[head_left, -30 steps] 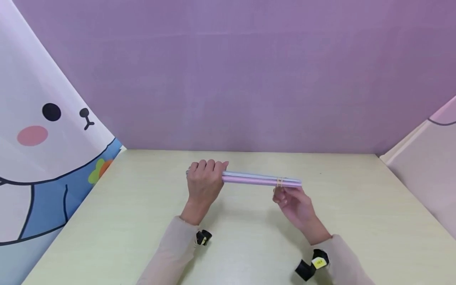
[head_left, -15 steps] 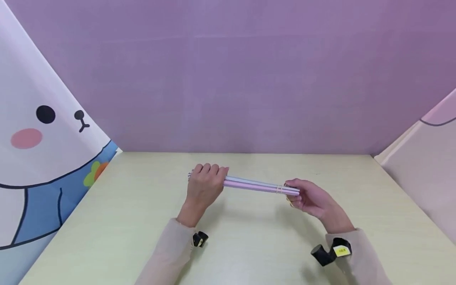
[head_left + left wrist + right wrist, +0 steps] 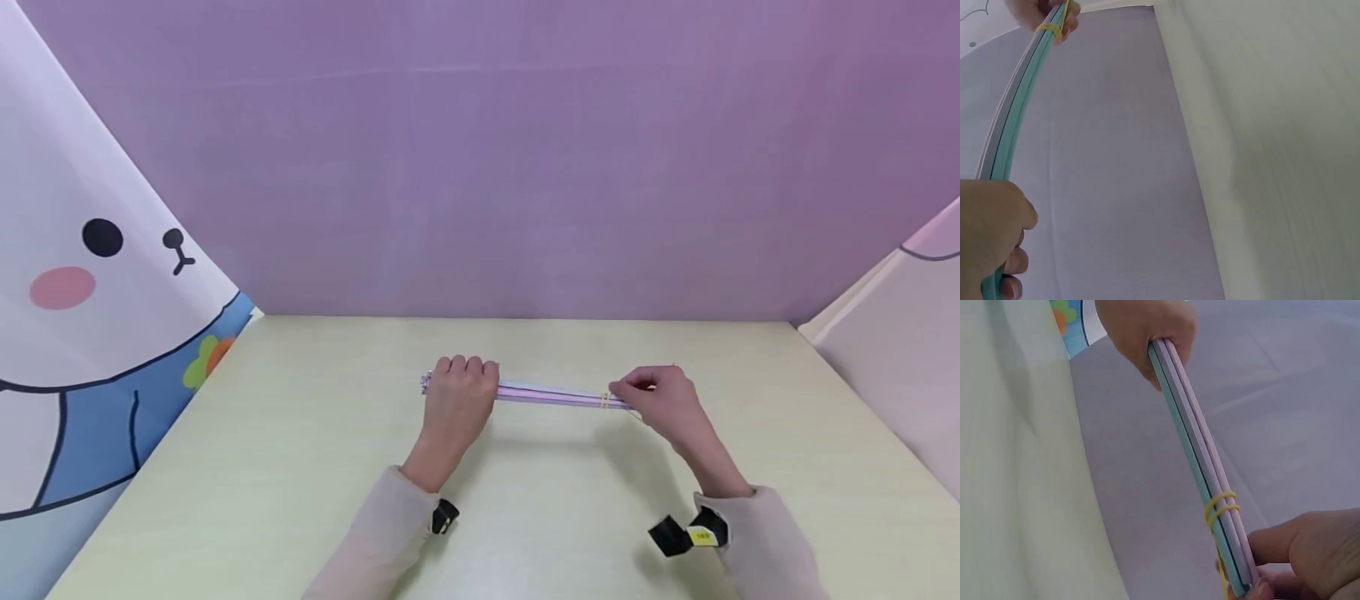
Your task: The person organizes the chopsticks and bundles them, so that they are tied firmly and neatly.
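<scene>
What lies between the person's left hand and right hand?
A bundle of pastel sticks, with a yellow band looped around it near the right hand; the right wrist view shows both.

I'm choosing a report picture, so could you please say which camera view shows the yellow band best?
The right wrist view: the yellow band appears largest there, its loops around the sticks distinct. The head view shows it tiny; the left wrist view, smaller, near the top edge.
</scene>
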{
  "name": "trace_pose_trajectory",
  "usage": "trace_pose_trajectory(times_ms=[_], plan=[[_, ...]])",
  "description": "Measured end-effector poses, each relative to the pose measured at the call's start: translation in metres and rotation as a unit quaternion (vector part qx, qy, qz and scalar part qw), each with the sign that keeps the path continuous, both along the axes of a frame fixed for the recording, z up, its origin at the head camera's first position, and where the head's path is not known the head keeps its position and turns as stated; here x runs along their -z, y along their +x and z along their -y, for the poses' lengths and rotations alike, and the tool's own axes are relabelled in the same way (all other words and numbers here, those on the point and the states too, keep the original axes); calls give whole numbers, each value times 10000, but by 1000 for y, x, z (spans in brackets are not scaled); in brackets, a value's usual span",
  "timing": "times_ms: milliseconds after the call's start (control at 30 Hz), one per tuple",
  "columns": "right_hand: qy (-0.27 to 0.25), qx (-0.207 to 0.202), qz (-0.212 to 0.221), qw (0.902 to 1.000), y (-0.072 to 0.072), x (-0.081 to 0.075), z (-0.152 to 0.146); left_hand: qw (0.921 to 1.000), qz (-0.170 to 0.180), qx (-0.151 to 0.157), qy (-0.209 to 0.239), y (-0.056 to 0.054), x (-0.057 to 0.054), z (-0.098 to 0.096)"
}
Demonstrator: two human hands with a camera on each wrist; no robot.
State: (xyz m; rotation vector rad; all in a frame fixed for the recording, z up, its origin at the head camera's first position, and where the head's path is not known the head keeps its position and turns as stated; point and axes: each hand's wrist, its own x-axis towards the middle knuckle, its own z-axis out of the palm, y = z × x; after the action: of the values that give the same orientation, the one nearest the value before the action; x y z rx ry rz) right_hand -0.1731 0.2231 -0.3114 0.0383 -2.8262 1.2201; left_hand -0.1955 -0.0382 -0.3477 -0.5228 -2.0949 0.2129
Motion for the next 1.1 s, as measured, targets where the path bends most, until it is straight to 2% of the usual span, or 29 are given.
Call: trace_pose_trajectory(times_ms=[200, 367, 467, 533, 633, 700, 867, 967, 1100], plan=[[357, 287, -919, 9947, 8, -4, 12, 9991, 230, -287, 230, 3, 1, -4], [737, 570, -1869, 9780, 13, -2, 21, 9985, 268, -356, 318, 4, 0, -5], [1079, 551, -2180, 9684, 13, 0, 25, 9990, 204, -295, 259, 4, 0, -6], [1148, 457, -2276, 9659, 13, 3, 28, 9994, 151, -244, 188, 5, 0, -7], [816, 278, -2410, 9667, 13, 7, 33, 9996, 64, -239, 138, 6, 1, -8], [333, 91, -2601, 9650, 14, 9, 39, 9992, -11, -338, 198, 6, 1, -8], [-960, -294, -2926, 9509, 16, 14, 53, 9966, -69, -608, 545, 4, -4, -1], [-1462, -140, -2786, 9491, 16, 16, 58, 9951, 25, -691, 713, 3, -8, 5], [-1673, 172, -2352, 9573, 16, 18, 60, 9933, 127, -807, 821, 1, -12, 12]])
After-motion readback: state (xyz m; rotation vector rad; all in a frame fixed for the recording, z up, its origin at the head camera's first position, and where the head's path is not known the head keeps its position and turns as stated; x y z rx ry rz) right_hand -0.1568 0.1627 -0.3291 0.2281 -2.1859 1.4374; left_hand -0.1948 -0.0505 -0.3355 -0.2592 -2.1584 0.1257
